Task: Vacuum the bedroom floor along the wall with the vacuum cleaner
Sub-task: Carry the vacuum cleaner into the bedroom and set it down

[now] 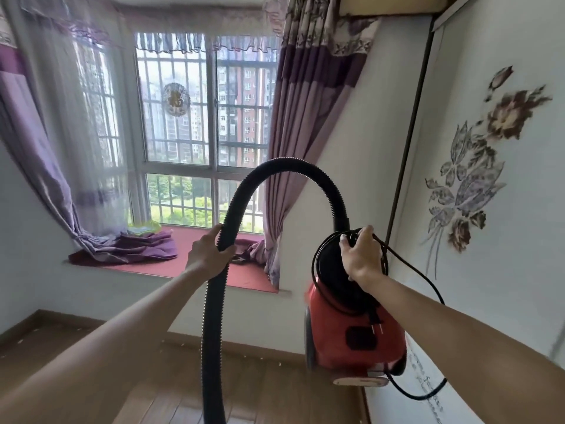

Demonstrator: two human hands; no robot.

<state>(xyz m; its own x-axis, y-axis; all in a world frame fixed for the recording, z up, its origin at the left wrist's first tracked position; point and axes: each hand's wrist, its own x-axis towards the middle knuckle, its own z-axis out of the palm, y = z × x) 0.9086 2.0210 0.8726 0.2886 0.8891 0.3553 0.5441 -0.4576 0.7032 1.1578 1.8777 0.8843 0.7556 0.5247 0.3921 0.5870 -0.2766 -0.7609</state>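
Left hand (211, 254) wrapped round black hose (214, 332), right hand (362, 260) gripping red vacuum cleaner (354, 347) by its top

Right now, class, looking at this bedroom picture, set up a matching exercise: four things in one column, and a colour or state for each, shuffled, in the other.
1. hose
2. vacuum cleaner body
3. curtain
4. floor

A. brown wood
B. red, held at the top by the right hand
C. purple, hanging beside the window
D. black, gripped by the left hand

Pairs: 1-D, 2-B, 3-C, 4-A
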